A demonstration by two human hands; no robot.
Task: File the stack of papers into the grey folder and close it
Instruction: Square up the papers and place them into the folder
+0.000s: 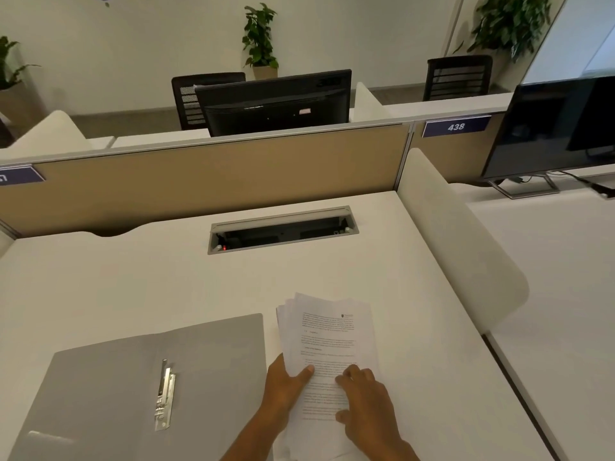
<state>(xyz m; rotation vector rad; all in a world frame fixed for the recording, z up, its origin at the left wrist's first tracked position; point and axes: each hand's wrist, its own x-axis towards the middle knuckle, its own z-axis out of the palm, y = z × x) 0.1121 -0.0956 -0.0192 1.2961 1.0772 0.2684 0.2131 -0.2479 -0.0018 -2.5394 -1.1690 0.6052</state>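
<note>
Both hands, left hand (286,384) pinching and right hand (366,397) flat, should square the stack of papers (327,344) before moving it to the open grey folder (109,387).

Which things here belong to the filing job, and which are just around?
Job: stack of papers, under left hand and right hand; open grey folder, its metal clip.
Around: monitors, chairs, plants, cable tray.

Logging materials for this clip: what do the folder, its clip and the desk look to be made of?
Folder: probably plastic, smooth grey semi-gloss; a soft glare shows near its lower left corner.
Clip: looks like metal, bright silver and reflective.
Desk: seemingly laminate, matt off-white, even, with no grain.
</note>
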